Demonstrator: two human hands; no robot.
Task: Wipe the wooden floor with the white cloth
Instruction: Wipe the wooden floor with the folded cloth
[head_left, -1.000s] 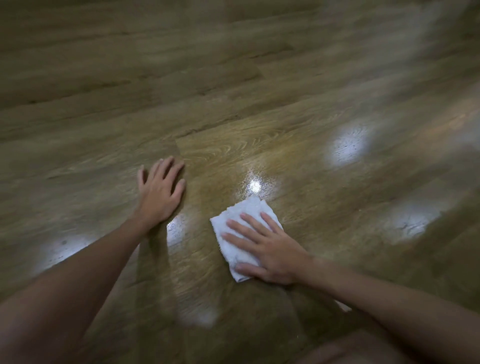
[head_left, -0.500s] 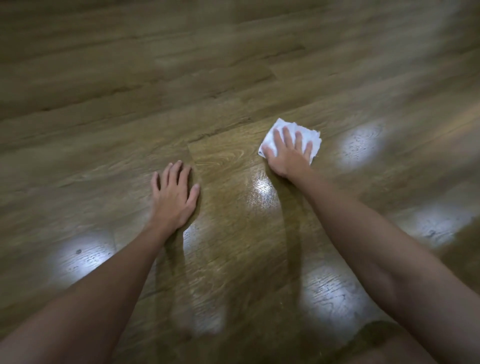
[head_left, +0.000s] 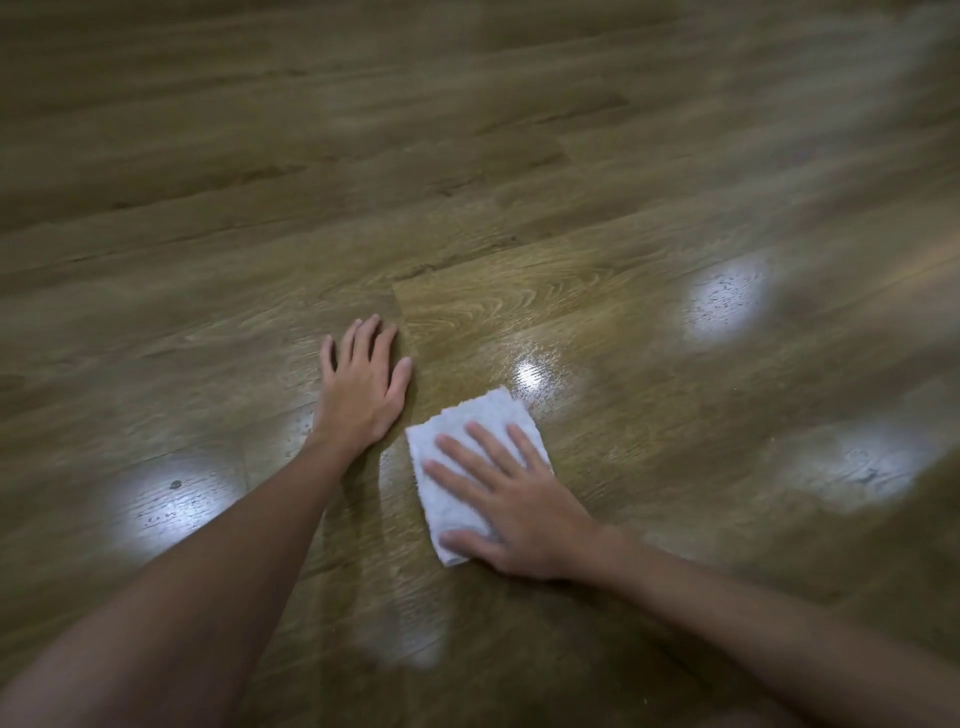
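A folded white cloth (head_left: 485, 434) lies flat on the glossy wooden floor (head_left: 519, 234) near the middle of the head view. My right hand (head_left: 519, 504) presses on it with spread fingers, covering its lower right part. My left hand (head_left: 361, 387) rests palm down on the bare planks just left of the cloth, fingers together, holding nothing. A narrow strip of floor separates the left hand from the cloth's edge.
Bright patches of reflected light sit on the planks at left (head_left: 166, 499), far right (head_left: 727, 301) and lower right (head_left: 862, 462). Small dark specks show inside them. Wooden planks run in all directions around my hands.
My right hand has pulled the cloth back from the far stretch of floor toward me, ending beside my left hand. The left hand has stayed planted.
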